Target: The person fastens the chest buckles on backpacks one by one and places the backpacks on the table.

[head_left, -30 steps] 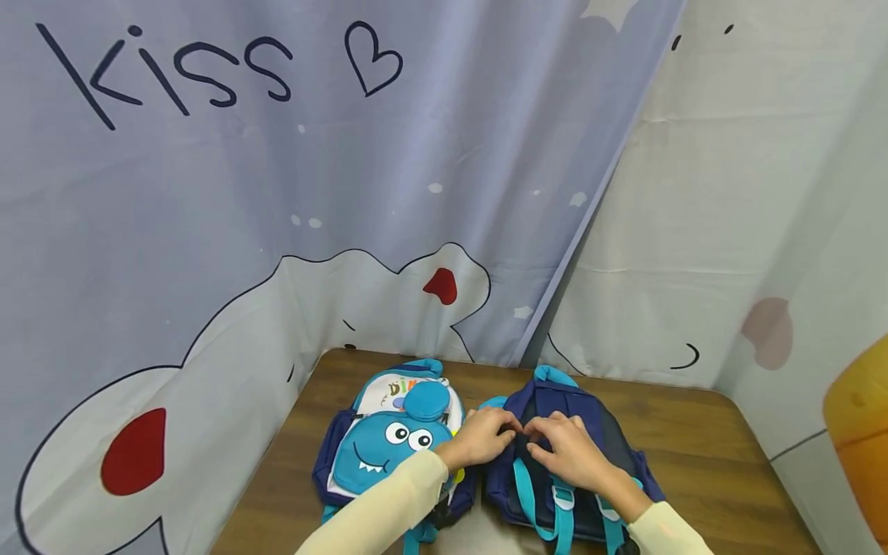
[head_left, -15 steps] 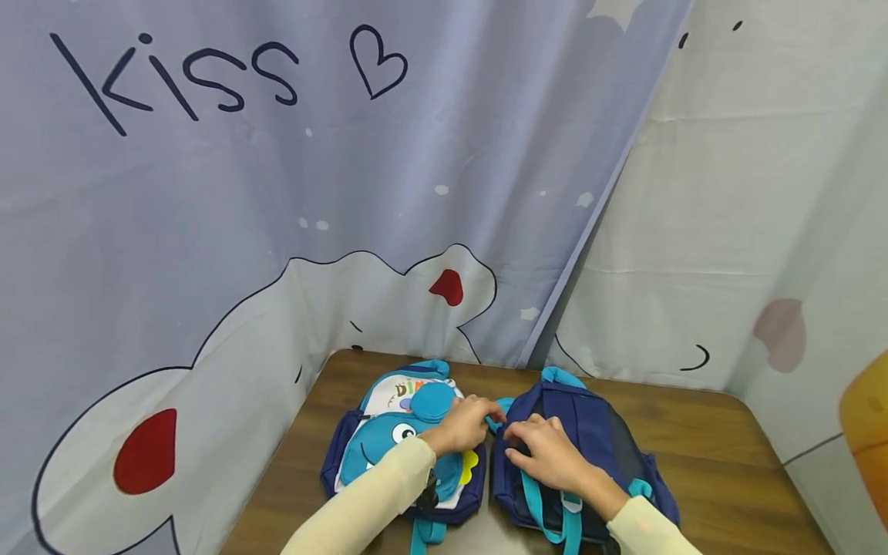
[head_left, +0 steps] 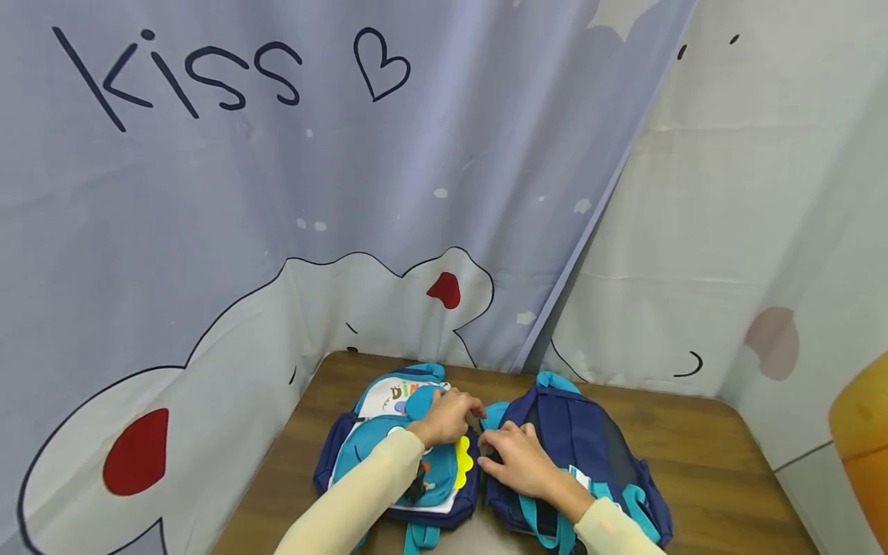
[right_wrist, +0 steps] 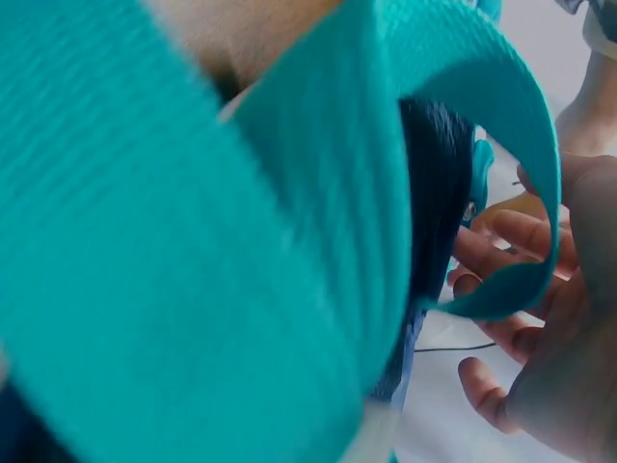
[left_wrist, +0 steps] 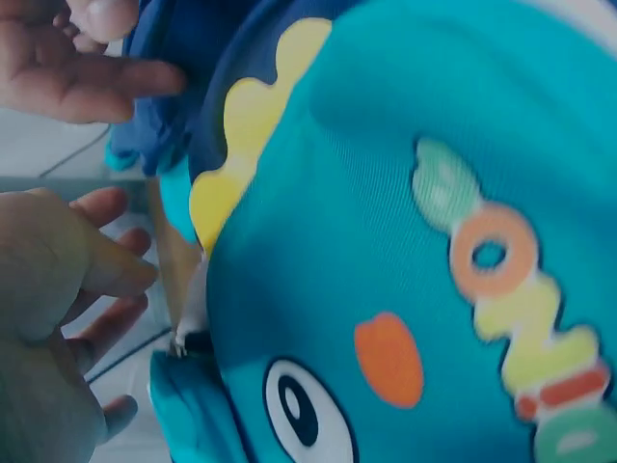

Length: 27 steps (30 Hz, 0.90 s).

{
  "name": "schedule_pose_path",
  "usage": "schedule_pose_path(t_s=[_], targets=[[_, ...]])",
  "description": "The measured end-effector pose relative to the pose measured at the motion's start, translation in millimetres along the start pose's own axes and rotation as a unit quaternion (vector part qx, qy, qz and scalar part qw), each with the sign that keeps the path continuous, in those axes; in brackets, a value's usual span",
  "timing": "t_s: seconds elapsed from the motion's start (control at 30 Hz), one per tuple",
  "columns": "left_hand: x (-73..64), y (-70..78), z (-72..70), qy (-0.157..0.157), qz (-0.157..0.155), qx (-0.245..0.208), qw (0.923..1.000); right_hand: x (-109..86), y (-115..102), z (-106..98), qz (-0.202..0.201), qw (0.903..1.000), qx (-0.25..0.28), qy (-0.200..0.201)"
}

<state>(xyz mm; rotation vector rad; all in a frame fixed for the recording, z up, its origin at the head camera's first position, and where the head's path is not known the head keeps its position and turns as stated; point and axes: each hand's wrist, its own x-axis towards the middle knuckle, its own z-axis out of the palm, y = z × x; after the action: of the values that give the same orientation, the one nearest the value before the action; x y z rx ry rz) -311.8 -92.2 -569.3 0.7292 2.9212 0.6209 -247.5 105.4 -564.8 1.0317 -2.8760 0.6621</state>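
On the left of the table a backpack with a blue cartoon-dinosaur front (head_left: 364, 443) lies face up. My left hand (head_left: 445, 418) is over its right side, with loosely bent fingers and nothing visible in them. In the left wrist view that hand (left_wrist: 58, 299) is beside the yellow scalloped trim (left_wrist: 253, 121). A second, navy backpack (head_left: 579, 432) lies to the right with its back panel and straps up. Over its left edge is my right hand (head_left: 520, 459), fingers relaxed. A teal strap (right_wrist: 193, 251) fills much of the right wrist view, partly hiding the right hand (right_wrist: 569, 299).
Both bags lie on a brown wooden table (head_left: 714, 462), a narrow gap between them. Behind it hangs a printed curtain (head_left: 388, 193) reaching the table's back edge. An orange-yellow shape (head_left: 863, 432) shows at the far right.
Both hands have moved left. The left hand has gone from between the bags to over the dinosaur backpack; the right has shifted from the navy bag's middle to its left edge.
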Motion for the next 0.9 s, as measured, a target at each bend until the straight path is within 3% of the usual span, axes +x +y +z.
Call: schedule_pose_path(t_s=[0.2,0.53,0.6,0.8,0.9], targets=[[9.2,-9.3,-4.7,-0.039,0.012,0.046,0.9981,9.1,-3.8,6.8,0.028,0.9996,-0.001,-0.004],[14.8,-15.9,-1.2,-0.062,0.027,0.138,0.9882,16.1,-10.5,14.5,0.052,0.9982,-0.022,-0.022],[15.2,-14.4,-2.6,-0.073,0.028,0.175,0.9814,17.3,-11.8,15.7,0.057,0.9979,-0.018,-0.026],[19.5,-13.2,2.4,-0.104,0.054,0.299,0.9469,19.3,-14.3,24.1,0.098,0.9936,0.01,-0.055],[23.2,-13.2,5.5,-0.107,0.061,0.326,0.9374,21.1,-15.4,27.6,0.115,0.9912,0.02,-0.062]])
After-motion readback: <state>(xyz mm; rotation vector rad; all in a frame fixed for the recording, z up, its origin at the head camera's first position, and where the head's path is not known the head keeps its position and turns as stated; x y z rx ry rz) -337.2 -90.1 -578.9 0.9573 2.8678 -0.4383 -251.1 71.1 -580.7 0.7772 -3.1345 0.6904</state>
